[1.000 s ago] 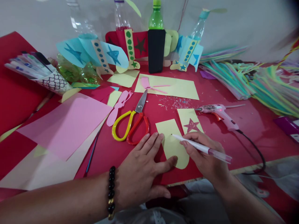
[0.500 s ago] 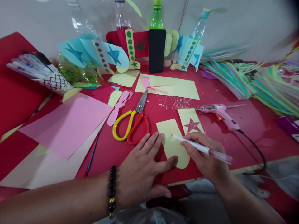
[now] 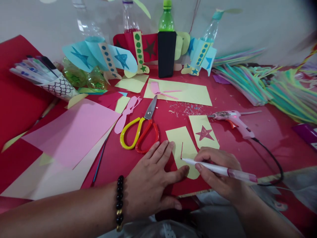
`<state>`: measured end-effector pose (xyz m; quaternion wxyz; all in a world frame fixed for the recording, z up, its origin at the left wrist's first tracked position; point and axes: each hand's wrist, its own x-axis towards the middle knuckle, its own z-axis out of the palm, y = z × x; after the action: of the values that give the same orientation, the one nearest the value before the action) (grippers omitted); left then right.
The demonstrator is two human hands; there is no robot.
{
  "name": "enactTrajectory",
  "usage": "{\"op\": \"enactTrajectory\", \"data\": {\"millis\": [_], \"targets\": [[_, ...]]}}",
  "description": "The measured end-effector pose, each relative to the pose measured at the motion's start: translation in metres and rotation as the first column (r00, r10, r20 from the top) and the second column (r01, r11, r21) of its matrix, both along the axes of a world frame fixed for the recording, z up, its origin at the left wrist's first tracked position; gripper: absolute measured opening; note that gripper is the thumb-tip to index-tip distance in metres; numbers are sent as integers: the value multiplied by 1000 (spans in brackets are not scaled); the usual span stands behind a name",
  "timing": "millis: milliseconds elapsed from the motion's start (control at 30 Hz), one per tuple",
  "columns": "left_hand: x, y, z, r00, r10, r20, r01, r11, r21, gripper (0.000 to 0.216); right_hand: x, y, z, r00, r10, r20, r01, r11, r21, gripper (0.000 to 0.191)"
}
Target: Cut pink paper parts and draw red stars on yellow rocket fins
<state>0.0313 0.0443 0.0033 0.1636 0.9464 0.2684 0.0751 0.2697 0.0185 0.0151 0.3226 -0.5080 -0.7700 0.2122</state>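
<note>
Paper of pale yellow, a flat piece with one rounded end (image 3: 187, 149), lies on the red tabletop (image 3: 230, 96) near its front edge, between the two hands. It bears a thin dark-red line (image 3: 182, 148), and at that line's near end sits the tip of a slim white pen with a clear, pinkish rear (image 3: 218, 169). The right hand (image 3: 224, 158) grips this pen between thumb and fingers. The left hand (image 3: 151, 181) lies open, palm down, fingers spread, one fingertip on the paper by its rounded end; a black and gold beaded bracelet (image 3: 120, 200) circles the wrist.

Just beyond the right hand is a pale yellow cut piece (image 3: 195, 123) with a dark-red star. Metal-bladed scissors with one yellow and one red handle (image 3: 148, 115) rest near the left fingertips. A pink glue gun with a black cord (image 3: 234, 119) lies farther right; a large pink paper sheet (image 3: 74, 132), left. At the back stand decorated plastic bottles (image 3: 166, 21) and an upright black rectangular object (image 3: 167, 54).
</note>
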Motion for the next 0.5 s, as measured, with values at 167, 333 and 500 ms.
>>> {"op": "enactTrajectory", "data": {"millis": [167, 333, 500], "targets": [[-2, 0, -1, 1000, -1, 2, 1, 1000, -8, 78, -4, 5, -3, 975, -219, 33, 212, 966, 149, 7], [-3, 1, 0, 1000, -4, -6, 3, 1000, -25, 76, -7, 10, -5, 969, -235, 78, 220, 962, 158, 4], [-2, 0, 0, 1000, -10, -18, 9, 1000, -28, 76, -6, 10, -6, 969, -232, 81, 220, 966, 136, 5]]}}
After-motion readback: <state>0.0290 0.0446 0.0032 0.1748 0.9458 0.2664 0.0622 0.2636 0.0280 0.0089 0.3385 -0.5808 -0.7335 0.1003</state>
